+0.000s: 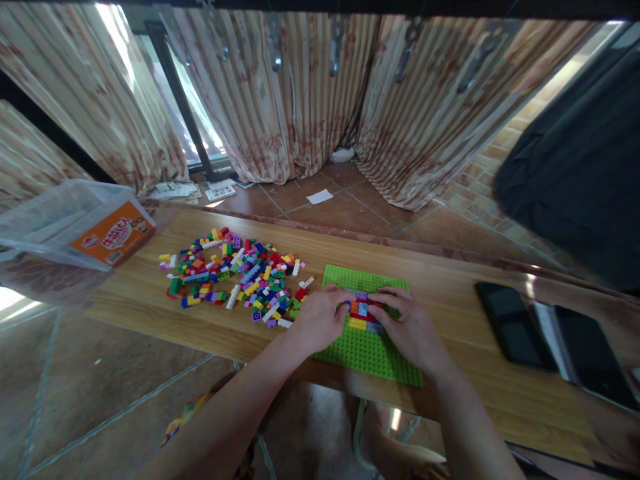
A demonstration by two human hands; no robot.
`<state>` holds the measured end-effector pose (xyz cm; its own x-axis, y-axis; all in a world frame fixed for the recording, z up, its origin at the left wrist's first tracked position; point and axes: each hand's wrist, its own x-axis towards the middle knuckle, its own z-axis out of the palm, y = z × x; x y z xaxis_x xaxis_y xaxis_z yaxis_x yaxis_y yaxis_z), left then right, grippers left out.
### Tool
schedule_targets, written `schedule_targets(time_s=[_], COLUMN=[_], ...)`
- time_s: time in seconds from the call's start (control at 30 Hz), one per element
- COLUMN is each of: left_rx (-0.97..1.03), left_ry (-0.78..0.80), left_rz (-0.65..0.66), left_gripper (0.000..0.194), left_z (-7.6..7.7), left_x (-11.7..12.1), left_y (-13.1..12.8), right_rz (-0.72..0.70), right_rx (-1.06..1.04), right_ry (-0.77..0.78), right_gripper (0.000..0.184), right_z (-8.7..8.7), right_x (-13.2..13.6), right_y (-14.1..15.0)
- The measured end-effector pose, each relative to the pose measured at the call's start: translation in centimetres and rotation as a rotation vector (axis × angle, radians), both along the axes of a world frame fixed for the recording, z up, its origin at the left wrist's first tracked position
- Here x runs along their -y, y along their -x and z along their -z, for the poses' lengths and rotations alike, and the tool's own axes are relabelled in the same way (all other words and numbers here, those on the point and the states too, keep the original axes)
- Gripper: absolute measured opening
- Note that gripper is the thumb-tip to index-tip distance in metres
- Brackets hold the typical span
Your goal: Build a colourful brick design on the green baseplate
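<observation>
A green studded baseplate [367,357] lies on the wooden table, with a low brick build [363,309] of red, yellow, orange, light blue and lilac bricks on it. My left hand [320,319] is at the build's left side, its thumb and forefinger closed on a small blue brick [346,305]. From the right, my right hand [410,323] reaches over the plate. Its thumb and forefinger press on the red bricks at the build's right side, and the other fingers are curled over the plate. Both hands cover parts of the build and plate.
Many loose coloured bricks [250,277] spread over the table [135,293] left of the plate. A clear plastic box [55,207] with an orange label stands at the far left. Two dark phone-like devices [515,327] lie at the right. Striped curtains [300,100] hang behind.
</observation>
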<state>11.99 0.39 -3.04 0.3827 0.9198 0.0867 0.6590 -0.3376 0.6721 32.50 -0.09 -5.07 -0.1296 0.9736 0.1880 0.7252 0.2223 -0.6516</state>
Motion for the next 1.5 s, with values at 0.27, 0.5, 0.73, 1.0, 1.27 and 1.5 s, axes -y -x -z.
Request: schedule_targets(time_s=[0.27,0.5,0.73,1.0,1.27,1.5], left_rx=[-0.154,-0.219,-0.241,-0.25,-0.244,-0.156], left_ry=[-0.109,-0.137,-0.141,-0.151,-0.151,-0.131], left_rz=[0.077,0.117,0.101,0.118,0.114,0.087], left_gripper=[0.033,0.031,0.03,0.031,0.031,0.029], left_z=[0.3,0.4,0.4,0.4,0.4,0.8], left_x=[0.7,0.9,0.9,0.9,0.9,1.0], left_y=[-0.6,-0.6,-0.7,-0.7,-0.7,-0.6], right_rz=[0.036,0.058,0.011,-0.061,-0.112,-0.124], right_rx=[-0.038,-0.001,0.042,0.076,0.105,0.11], right_ry=[0.001,0.011,0.023,0.047,-0.074,-0.095], right_gripper=[0.025,0.024,0.022,0.021,0.02,0.016], right_z=[0.4,0.2,-0.2,-0.2,0.3,0.2], right_x=[-0.6,-0.7,-0.4,0.0,-0.1,-0.1], right_y=[0.8,1.3,1.1,0.5,0.4,0.4])
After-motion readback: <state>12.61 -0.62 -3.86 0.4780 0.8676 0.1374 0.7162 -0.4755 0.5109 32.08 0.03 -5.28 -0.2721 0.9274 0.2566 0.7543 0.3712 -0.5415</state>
